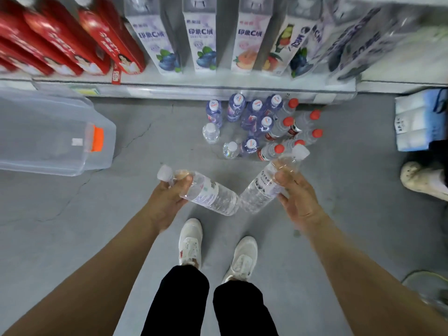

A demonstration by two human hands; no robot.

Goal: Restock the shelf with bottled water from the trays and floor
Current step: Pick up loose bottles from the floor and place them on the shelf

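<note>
Floor bottles: a cluster of bottles (261, 124) stood upright on the floor (109, 214) just beyond the fingers (283, 178) of both hands, at the foot of the shelf (194, 89). Some were purple-labelled with white caps, some red-capped, two clear.
In the way: one red-capped bottle stood just past the cap of the right bottle (261, 190).
Shelf goods: tall cartons (201, 37) with fruit pictures and red boxes (72, 44) lined the shelf, well beyond the fingers.
Bin: a clear plastic bin (48, 132) with an orange latch (98, 139) lay on the floor, well left of the left fingers.
Right side: a blue-and-white pack (417, 120) and another person's shoe (421, 179) sat well right of the right fingers.
Underfoot: the person's white shoes (191, 241) stood below the fingers.
Left hand: the left hand (167, 202) reached forward, fingers curled round the neck end of the left bottle (211, 194), which lay nearly level with its cap pointing left.
Right hand: the right hand (300, 200) reached forward, fingers wrapped round the upper half of the right bottle, which was tilted with its cap up and away.
Bottle bases: they met between the two sets of fingers; whether they touched could not be told.
Hard to see: the label print was blurred, the rightmost cartons were smeared, the bin was cut off at the left edge, and the fingertips under each bottle were hidden.
</note>
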